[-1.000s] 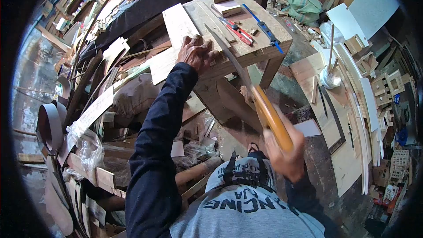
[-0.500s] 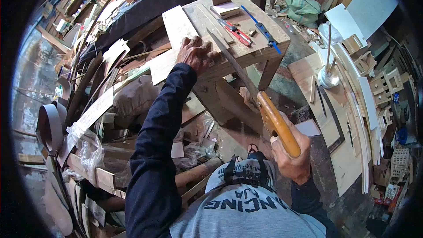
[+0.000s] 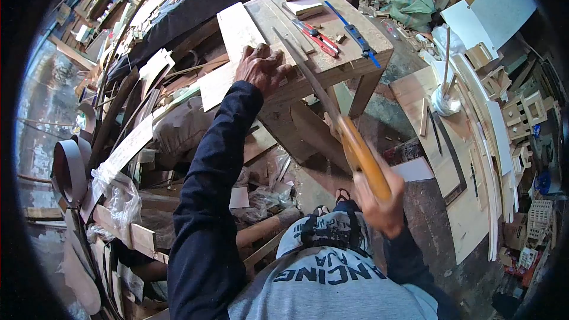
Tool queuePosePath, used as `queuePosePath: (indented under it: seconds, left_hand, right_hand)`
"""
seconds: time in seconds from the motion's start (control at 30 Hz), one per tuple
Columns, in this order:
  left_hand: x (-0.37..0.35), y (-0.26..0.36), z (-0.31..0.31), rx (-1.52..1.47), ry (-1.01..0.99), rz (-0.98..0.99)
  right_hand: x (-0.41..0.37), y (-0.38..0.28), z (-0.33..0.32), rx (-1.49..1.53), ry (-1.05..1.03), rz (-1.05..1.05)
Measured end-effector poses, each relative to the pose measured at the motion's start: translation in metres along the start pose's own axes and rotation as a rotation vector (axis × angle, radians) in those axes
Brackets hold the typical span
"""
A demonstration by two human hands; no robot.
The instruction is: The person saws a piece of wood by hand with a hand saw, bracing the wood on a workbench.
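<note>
My right hand (image 3: 382,201) is wrapped round the orange-yellow wooden handle of a handsaw (image 3: 311,77). The saw's blade slants up and left across the front edge of the wooden workbench (image 3: 355,15), with its tip over the bench top. Beside the blade, my left hand (image 3: 261,70) presses down with bent fingers on a pale wooden board (image 3: 240,29) that juts past the bench's left edge. Right of the blade lie a red utility knife (image 3: 320,40), a blue marking gauge or clamp-like tool (image 3: 355,38), and a block with a dark curved back (image 3: 302,3).
A plywood sheet (image 3: 468,219) with a dark square-shaped tool (image 3: 453,154) and wood strips stands at the right. Scrap wood and plastic wrap (image 3: 121,195) crowd the left. A black-covered table (image 3: 207,0) is behind, and a green sack (image 3: 409,6) sits at the back right.
My right hand and the saw have shifted slightly left and up, the handle blurring a little. My left hand stays on the board.
</note>
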State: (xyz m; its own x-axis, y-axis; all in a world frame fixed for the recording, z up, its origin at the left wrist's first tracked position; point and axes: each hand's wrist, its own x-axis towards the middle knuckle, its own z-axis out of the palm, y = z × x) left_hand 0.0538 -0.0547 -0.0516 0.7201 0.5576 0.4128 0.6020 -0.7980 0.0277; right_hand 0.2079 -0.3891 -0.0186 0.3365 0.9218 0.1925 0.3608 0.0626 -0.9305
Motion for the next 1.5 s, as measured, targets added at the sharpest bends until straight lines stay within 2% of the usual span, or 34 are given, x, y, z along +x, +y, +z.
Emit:
queuePosePath:
  seconds: [0.03, 0.13, 0.23, 0.33, 0.37, 0.4, 0.43, 0.5, 0.53, 0.57, 0.67, 0.7, 0.77, 0.87, 1.03, 1.2, 1.33, 1.4, 1.5]
  left_hand:
    - [-0.001, 0.001, -0.002, 0.003, -0.012, -0.019]
    - [-0.002, -0.009, 0.006, -0.047, 0.041, 0.04]
    - [-0.002, -0.009, 0.004, -0.021, 0.038, 0.111]
    - [-0.001, -0.009, 0.003, -0.02, 0.012, 0.066]
    - [-0.002, -0.019, 0.009, -0.014, 0.037, 0.125]
    - [-0.004, -0.016, 0.009, -0.018, 0.019, 0.086]
    - [-0.001, -0.012, 0.005, -0.013, 0.01, 0.045]
    - [0.001, -0.002, -0.005, -0.017, -0.016, -0.001]
    - [0.002, -0.001, -0.005, -0.027, -0.009, 0.0]
    - [0.002, -0.002, -0.005, -0.032, -0.003, 0.0]
    - [0.0, -0.006, 0.0, -0.03, -0.01, 0.002]
    - [0.0, -0.007, 0.001, -0.027, -0.014, 0.006]
    - [-0.004, -0.002, -0.003, 0.001, -0.011, 0.016]
    - [0.0, -0.002, -0.005, 0.012, -0.041, -0.039]
    - [-0.004, -0.002, -0.009, -0.014, -0.034, -0.062]
    - [0.002, -0.009, -0.002, 0.009, -0.001, 0.011]
    - [0.0, -0.01, 0.001, 0.001, 0.011, 0.01]
    - [0.003, -0.009, -0.003, 0.017, -0.044, -0.01]
    - [-0.001, -0.007, -0.004, -0.012, -0.012, -0.016]
  right_hand:
    - [-0.015, -0.003, -0.006, -0.019, -0.016, 0.062]
    - [-0.01, -0.004, 0.0, -0.055, 0.043, -0.041]
    - [0.061, 0.025, 0.046, -0.019, 0.132, -0.179]
    - [0.096, 0.045, 0.066, -0.038, 0.119, -0.257]
    - [0.088, 0.052, 0.066, -0.023, 0.13, -0.25]
    - [0.08, 0.057, 0.065, -0.007, 0.148, -0.244]
    - [0.066, 0.048, 0.055, 0.052, 0.066, -0.115]
    - [0.026, 0.043, 0.039, -0.024, 0.098, -0.152]
    - [0.003, 0.042, 0.029, -0.028, 0.087, -0.1]
    - [-0.018, 0.034, 0.018, -0.009, 0.058, 0.082]
    - [-0.042, 0.045, 0.012, -0.052, 0.071, -0.01]
    - [-0.031, 0.043, 0.016, -0.026, 0.083, 0.0]
    - [0.017, 0.04, 0.031, -0.061, 0.105, -0.125]
    - [0.077, 0.05, 0.059, -0.023, 0.1, -0.119]
    - [0.03, 0.072, 0.054, 0.017, 0.121, -0.112]
    - [-0.028, 0.074, 0.034, -0.004, 0.131, 0.029]
    - [0.038, 0.06, 0.052, 0.029, 0.137, -0.126]
    - [0.068, 0.04, 0.061, 0.019, 0.068, -0.009]
    - [0.06, 0.068, 0.062, -0.074, 0.153, -0.273]
